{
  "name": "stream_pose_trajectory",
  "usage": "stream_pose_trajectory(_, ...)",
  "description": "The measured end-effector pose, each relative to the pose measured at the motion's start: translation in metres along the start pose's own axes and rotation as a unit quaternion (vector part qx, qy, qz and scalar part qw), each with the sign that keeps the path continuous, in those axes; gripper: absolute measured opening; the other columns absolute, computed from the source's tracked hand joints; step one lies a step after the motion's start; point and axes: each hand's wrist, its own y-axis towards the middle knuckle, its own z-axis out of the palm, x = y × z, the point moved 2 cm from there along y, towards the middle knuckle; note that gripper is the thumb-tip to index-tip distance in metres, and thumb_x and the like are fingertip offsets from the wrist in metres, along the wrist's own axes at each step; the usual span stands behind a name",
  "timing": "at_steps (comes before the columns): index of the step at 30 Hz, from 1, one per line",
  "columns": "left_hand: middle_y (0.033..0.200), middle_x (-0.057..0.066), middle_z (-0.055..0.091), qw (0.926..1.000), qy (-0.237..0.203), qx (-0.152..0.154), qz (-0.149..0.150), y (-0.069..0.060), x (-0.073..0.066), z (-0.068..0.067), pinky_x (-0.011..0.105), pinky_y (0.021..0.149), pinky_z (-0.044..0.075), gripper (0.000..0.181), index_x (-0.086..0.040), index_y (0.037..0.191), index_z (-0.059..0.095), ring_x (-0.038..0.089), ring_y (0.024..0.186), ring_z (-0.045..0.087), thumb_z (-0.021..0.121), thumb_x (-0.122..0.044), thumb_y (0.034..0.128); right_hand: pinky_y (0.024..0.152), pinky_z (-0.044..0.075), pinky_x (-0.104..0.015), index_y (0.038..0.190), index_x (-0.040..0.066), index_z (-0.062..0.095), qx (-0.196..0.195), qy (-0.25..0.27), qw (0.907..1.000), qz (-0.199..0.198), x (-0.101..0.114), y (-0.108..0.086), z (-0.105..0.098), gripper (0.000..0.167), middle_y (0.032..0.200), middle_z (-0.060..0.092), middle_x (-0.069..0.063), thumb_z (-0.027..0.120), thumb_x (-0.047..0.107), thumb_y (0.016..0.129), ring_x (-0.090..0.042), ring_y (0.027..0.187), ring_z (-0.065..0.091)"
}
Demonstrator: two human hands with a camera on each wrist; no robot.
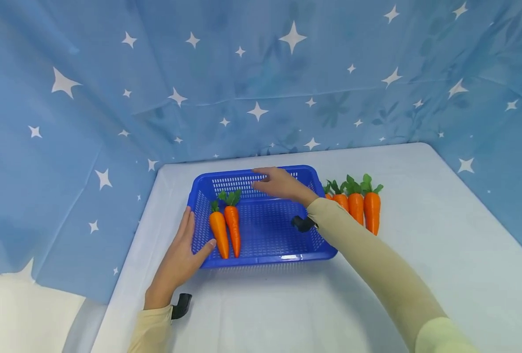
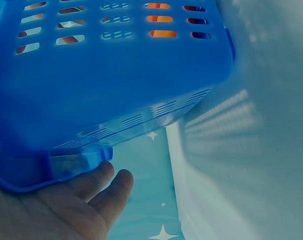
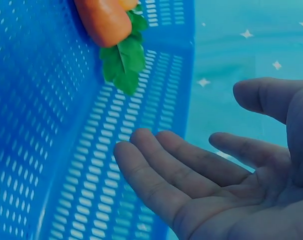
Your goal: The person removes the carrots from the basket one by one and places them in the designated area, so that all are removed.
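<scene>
Two orange carrots with green leaves [image 1: 219,230] [image 1: 232,228] lie side by side in the left part of a blue basket [image 1: 270,260]. My left hand [image 1: 179,257] rests at the basket's left rim, thumb over the near corner; in the left wrist view its fingers [image 2: 111,200] reach along the outside of the rim. Over the far side of the basket, my right hand [image 1: 280,184] holds nothing. The right wrist view has that hand [image 3: 211,185] with fingers extended and apart, beside the slotted wall, below a carrot [image 3: 106,22].
Several carrots [image 1: 371,208] stand in a row just right of the basket, partly hidden by the right forearm. A white-covered table [image 1: 261,314] lies under everything. Behind it hangs a blue curtain [image 1: 225,73] with white stars.
</scene>
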Motion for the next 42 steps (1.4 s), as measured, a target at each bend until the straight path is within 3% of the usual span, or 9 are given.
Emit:
stream_pose_trajectory(9, 0.18, 0.01, -0.009, 1.0, -0.005, 0.002, -0.002, 0.001, -0.001, 0.0, 0.066, 0.124, 0.02, 0.101, -0.003, 0.171, 0.001, 0.044, 0.162, 0.011, 0.06, -0.051, 0.1055, 0.09, 0.063, -0.045, 0.164, 0.01, 0.045, 0.055, -0.022, 0.9979, 0.029, 0.009, 0.022, 0.03, 0.061, 0.162, 0.05, -0.016, 0.063, 0.03, 0.109, -0.037, 0.116, 0.069)
stream_pose_trajectory(16, 0.18, 0.01, -0.009, 1.0, -0.004, -0.006, 0.004, 0.0, 0.001, -0.001, 0.068, 0.122, 0.021, 0.101, -0.002, 0.171, 0.001, 0.046, 0.161, 0.011, 0.06, -0.051, 0.1054, 0.089, 0.063, -0.045, 0.165, 0.009, 0.042, 0.08, -0.019, 0.996, 0.034, 0.019, 0.034, 0.049, 0.063, 0.166, 0.044, -0.016, 0.064, 0.027, 0.109, -0.035, 0.13, 0.063)
stream_pose_trajectory(24, 0.18, 0.01, -0.009, 1.0, -0.009, 0.0, -0.003, -0.001, 0.0, 0.0, 0.067, 0.123, 0.021, 0.102, -0.003, 0.171, 0.0, 0.045, 0.162, 0.01, 0.061, -0.052, 0.1051, 0.083, 0.065, -0.043, 0.165, 0.006, 0.041, 0.105, -0.037, 0.9924, 0.054, 0.024, 0.04, 0.071, 0.065, 0.162, 0.048, -0.018, 0.065, 0.025, 0.107, -0.036, 0.127, 0.063)
stream_pose_trajectory(33, 0.18, 0.012, -0.008, 0.9999, -0.01, 0.002, 0.002, 0.0, 0.0, 0.001, 0.067, 0.123, 0.019, 0.101, -0.002, 0.171, 0.0, 0.045, 0.162, 0.009, 0.061, -0.051, 0.1059, 0.082, 0.065, -0.044, 0.164, 0.004, 0.043, 0.096, -0.035, 0.9913, 0.083, 0.023, 0.043, 0.088, 0.068, 0.16, 0.052, -0.017, 0.07, 0.022, 0.104, -0.032, 0.125, 0.064)
stream_pose_trajectory(42, 0.18, 0.009, -0.009, 0.9999, -0.01, 0.002, -0.002, -0.001, 0.0, 0.001, 0.067, 0.123, 0.019, 0.101, -0.004, 0.171, 0.0, 0.044, 0.162, 0.009, 0.061, -0.05, 0.1057, 0.075, 0.066, -0.04, 0.162, 0.005, 0.047, 0.073, -0.053, 0.9926, 0.081, 0.022, 0.043, 0.096, 0.064, 0.156, 0.056, -0.017, 0.071, 0.016, 0.103, -0.031, 0.117, 0.069)
